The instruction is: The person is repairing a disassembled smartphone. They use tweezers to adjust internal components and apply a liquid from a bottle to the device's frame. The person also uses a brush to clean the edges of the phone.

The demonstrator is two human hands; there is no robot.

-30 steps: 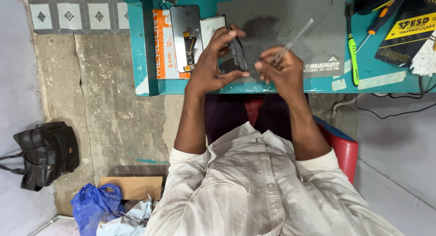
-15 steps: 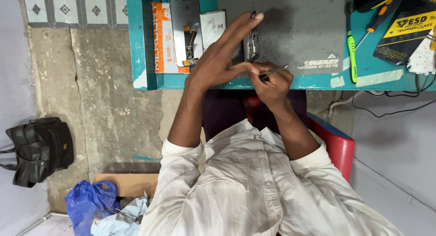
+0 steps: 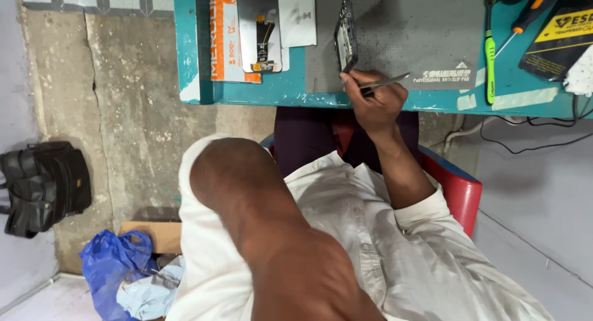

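The right hand (image 3: 377, 102) grasps tweezers (image 3: 386, 83) in clenched fingers beside the tilted phone frame (image 3: 346, 32); a slip could topple it. The left hand's fingers are out of view.

You have one view only, from the camera on your head, looking steeply down past your own chest and raised left forearm (image 3: 272, 234) to the near edge of the teal bench (image 3: 259, 92) and the floor (image 3: 130, 111) beside it.

The right hand (image 3: 375, 102) is stretched forward, its wrist straight, and its fingers (image 3: 355, 80) are curled closed in a pinch. The left forearm is raised close to the camera and bent; the left hand itself is out of view.
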